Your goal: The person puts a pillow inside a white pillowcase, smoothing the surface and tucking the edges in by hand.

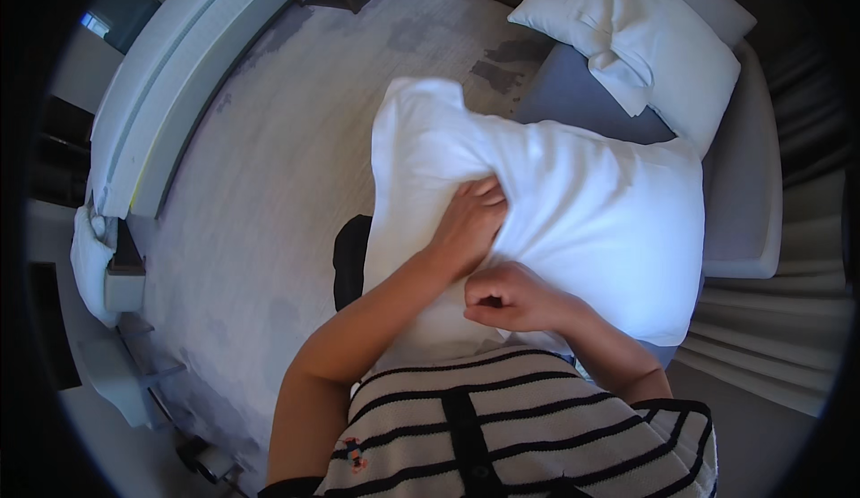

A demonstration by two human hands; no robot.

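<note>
A white pillow in a pillowcase (605, 229) lies before me on a grey sofa or chaise seat. Loose cloth of the case (420, 142) spreads off its left end and has a raised corner at the far side. My left hand (472, 222) rests palm down on that loose cloth, its fingertips against a fold where the plump part begins. Just nearer to me, my right hand (514, 296) is curled over the cloth, thumb and fingers bent into a ring. Whether either hand pinches fabric is hard to see.
More white pillows (692, 61) are heaped at the far end of the grey seat (578, 95), beside its backrest (742, 222). Curtains (766, 337) hang at right. A bed edge (195, 81) curves along the far left above patterned carpet (282, 162). A black object (351, 263) shows beside the pillowcase.
</note>
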